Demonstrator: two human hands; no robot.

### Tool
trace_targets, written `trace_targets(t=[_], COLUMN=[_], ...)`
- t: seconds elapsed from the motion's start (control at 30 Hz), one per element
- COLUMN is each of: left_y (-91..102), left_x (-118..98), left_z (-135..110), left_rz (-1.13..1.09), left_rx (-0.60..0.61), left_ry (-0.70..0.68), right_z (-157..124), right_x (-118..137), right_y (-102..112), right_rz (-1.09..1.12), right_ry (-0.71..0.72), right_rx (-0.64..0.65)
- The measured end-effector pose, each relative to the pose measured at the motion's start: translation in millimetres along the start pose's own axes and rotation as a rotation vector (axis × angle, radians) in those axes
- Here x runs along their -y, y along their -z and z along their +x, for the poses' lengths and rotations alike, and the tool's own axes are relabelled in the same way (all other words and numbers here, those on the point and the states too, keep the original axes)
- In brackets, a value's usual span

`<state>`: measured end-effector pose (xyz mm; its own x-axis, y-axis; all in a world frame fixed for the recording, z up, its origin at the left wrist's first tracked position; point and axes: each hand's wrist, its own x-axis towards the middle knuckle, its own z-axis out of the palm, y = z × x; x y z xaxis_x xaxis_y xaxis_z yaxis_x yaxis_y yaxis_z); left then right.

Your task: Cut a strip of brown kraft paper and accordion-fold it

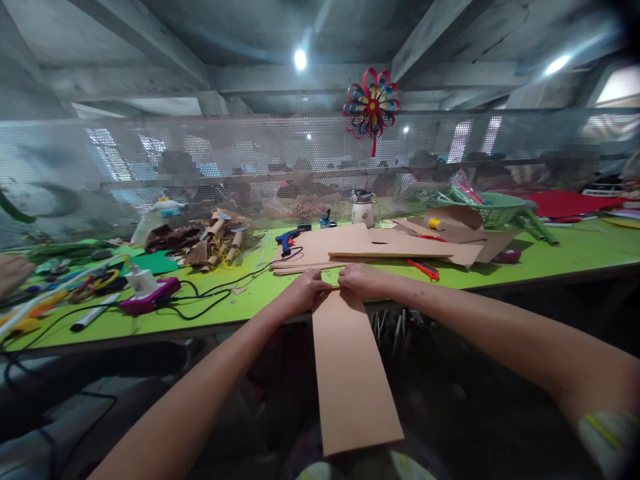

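A long tan strip of cardboard [354,373] hangs from the table's front edge down toward my lap. My left hand [306,291] pinches its top left corner, and my right hand [364,280] pinches the top right part. Between the two hands the upper edge looks folded over. Just beyond them lies a stack of flat tan cardboard sheets [320,248]. A blue hot glue gun [287,241] rests on the left side of that stack. Right of my right hand is a red and black utility knife [424,269].
A purple power strip [150,297] with black cords sits left on the green table [240,308]. Brown paper scraps [215,243], a white jar [363,210] and a green basket [500,210] stand farther back. Another person's hand [13,273] is at far left. Behind runs a perforated screen [240,153].
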<state>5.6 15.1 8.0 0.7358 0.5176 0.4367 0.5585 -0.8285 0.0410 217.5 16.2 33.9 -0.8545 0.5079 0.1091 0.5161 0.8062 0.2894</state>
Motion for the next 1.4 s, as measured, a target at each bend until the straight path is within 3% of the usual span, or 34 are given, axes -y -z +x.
trace_targets(t=[0.47,0.83,1.07,1.13,1.27,1.4], left_y=[15.7,22.1,23.1,23.4,20.4,19.5], left_x=[-13.2,-12.1,-10.3,-6.5,4.0,9.8], left_z=[-4.3,-16.3,-20.4,-12.1,16.6,38.4], left_rz=[0.211,0.176,0.085,0.032,-0.023,-0.068], left_rx=[0.098,0.151,0.121,0.123,0.205,0.295], left_ry=[-0.039,0.029,0.057,0.123,0.429,0.477], right_z=[-6.1,-9.8,-7.2,-7.2,-10.0,-14.8], right_x=[23.1,27.8,33.3,35.0,38.2,41.6], right_y=[-6.0,-3.3,-11.3,-13.3,-13.1,-10.6], right_rz=[-0.062,-0.114,-0.139,-0.133,-0.127,-0.089], right_ry=[-0.227,-0.156,-0.205,-0.228,-0.259,-0.292], right_rx=[-0.056,-0.010,-0.033,-0.034,-0.050,-0.101])
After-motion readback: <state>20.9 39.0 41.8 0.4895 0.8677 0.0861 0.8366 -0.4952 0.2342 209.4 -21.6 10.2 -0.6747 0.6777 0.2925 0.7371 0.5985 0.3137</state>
